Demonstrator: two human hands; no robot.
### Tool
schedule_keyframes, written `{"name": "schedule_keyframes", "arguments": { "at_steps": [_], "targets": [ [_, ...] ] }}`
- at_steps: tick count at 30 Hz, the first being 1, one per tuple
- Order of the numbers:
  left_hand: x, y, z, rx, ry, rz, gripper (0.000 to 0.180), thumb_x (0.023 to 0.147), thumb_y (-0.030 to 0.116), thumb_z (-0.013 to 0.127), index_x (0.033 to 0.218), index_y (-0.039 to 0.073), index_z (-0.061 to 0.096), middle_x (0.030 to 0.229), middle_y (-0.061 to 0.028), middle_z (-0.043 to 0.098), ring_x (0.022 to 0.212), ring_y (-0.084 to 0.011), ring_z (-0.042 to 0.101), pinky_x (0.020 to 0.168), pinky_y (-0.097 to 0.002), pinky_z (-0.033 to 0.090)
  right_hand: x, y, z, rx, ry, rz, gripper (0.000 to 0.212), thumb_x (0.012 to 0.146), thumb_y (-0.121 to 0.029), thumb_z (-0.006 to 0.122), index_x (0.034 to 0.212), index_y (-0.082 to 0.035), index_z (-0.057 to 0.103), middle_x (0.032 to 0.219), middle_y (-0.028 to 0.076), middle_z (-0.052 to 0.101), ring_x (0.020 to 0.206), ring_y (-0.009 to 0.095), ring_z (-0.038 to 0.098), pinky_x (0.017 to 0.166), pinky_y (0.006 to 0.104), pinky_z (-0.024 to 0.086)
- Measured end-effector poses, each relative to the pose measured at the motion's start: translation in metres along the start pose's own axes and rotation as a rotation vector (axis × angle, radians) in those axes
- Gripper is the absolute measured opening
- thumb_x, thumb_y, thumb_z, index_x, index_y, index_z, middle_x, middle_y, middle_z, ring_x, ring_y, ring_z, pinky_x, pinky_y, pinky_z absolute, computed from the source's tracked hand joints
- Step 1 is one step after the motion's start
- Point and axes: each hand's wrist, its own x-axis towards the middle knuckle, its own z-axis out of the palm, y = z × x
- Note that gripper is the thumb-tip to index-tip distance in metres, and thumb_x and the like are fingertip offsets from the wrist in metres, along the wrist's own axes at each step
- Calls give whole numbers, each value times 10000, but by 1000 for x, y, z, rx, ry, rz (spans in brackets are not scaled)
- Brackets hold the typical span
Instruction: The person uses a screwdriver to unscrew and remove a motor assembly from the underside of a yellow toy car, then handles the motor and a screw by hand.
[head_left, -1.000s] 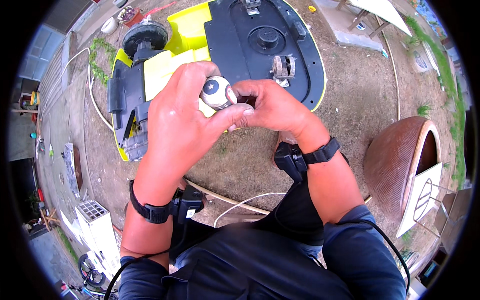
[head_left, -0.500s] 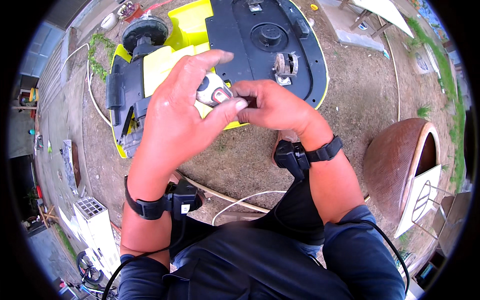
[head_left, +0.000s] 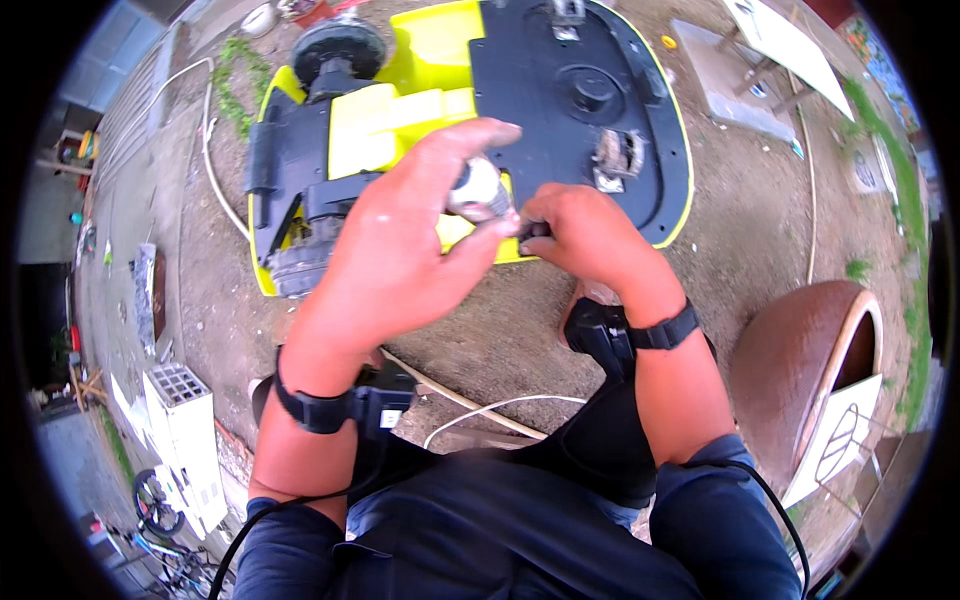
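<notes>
white and rounded, a hand-sized piece (head_left: 477, 188) sits in the left hand (head_left: 410, 240), between thumb and forefinger, blurred enough that its detail cannot be read. that grip is half open: the thumb lies along the near side, the forefinger reaches out past the far side, and the piece is held against the palm. just beside it, to the right, is the right hand (head_left: 595, 235), its fingers bent in toward the thumb. something dark shows between them, and whether that grip has hold of it cannot be told.

beyond both hands a yellow and black wheeled body (head_left: 540, 95) lies on bare brown ground (head_left: 730, 190), its black panel facing up. a thick dark wheel (head_left: 338, 55) stands at its far left, and a small caster (head_left: 619, 153) rises from the panel near the right hand. black straps circle both wrists. a pale hose (head_left: 455, 398) curves across the ground near the person's legs. well off to the right, a large brown clay pot (head_left: 790, 370) tips on its side with a white board (head_left: 830, 440) against its mouth.
</notes>
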Motion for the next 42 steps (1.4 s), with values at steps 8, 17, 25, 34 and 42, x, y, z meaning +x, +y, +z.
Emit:
{"name": "schedule_keyframes", "arguments": {
  "at_steps": [8,17,25,34,42],
  "targets": [
    [-9,-7,2,-12,65,9,629,780,172,874,1320,51,577,1129,-157,683,931,-258,714,814,-369,563,3,-12,-1,-32,-39,75,153,751,-119,780,880,-57,726,891,135,675,811,367,673,729,458,529],
    [-14,-8,-1,-82,114,-1,582,794,179,869,1287,47,592,1145,-161,670,966,-328,697,836,-384,561,6,-19,-3,-126,-117,163,178,784,-161,721,925,-53,732,949,153,685,892,381,678,782,462,538],
    [-20,-16,-3,247,169,-43,535,781,259,888,1194,54,616,1032,-133,686,844,-318,704,727,-387,562,6,-18,5,-143,-5,90,212,749,-159,764,877,-40,645,843,161,650,809,400,651,712,468,519],
    [-33,-29,-25,213,364,-175,557,794,238,898,1215,25,602,956,-106,697,844,-179,697,744,-320,564,4,-11,8,-177,32,59,187,744,-123,810,779,-32,650,762,138,627,712,328,654,635,421,507],
    [-78,-70,-97,-66,874,-465,349,992,182,711,1251,16,546,997,-99,711,777,-140,703,654,-265,572,4,-10,12,-128,44,31,124,760,-63,768,777,-16,655,751,128,621,663,293,640,620,395,500]
  ]
}}
